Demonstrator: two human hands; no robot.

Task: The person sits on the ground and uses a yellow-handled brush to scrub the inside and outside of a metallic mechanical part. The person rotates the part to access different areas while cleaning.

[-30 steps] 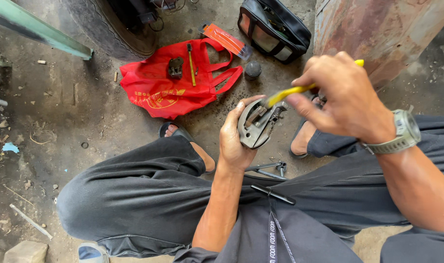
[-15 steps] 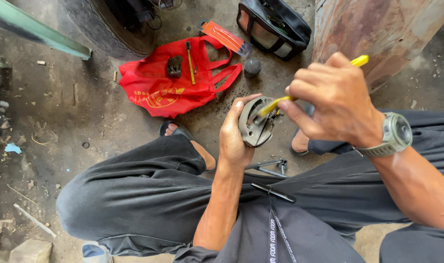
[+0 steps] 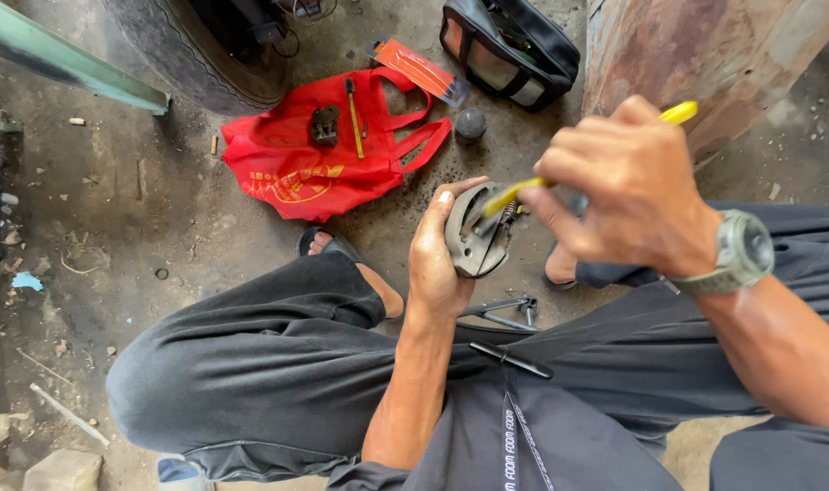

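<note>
My left hand (image 3: 437, 250) grips a grey curved metal part (image 3: 474, 241), a pair of brake shoes joined by a spring, held up above my knees. My right hand (image 3: 628, 186), with a grey wristwatch (image 3: 742, 255) on the wrist, is shut on a yellow-handled tool (image 3: 683, 112). The tool's yellow front end (image 3: 505, 195) lies against the top of the metal part, near the spring. Most of the tool is hidden inside my fist.
A red cloth bag (image 3: 319, 155) on the dirty concrete floor carries a small dark part (image 3: 324, 124) and a yellow-handled tool (image 3: 354, 118). Beyond lie an orange packet (image 3: 419, 68), a dark ball (image 3: 470, 125), a black bag (image 3: 510, 50), a tyre (image 3: 205, 55) and a rusty drum (image 3: 714, 55). A metal wrench (image 3: 505, 312) lies by my feet.
My right hand with the yellow tool has shifted slightly left and up, bringing the tool's end onto the top of the metal part. My left hand has tilted the part a little.
</note>
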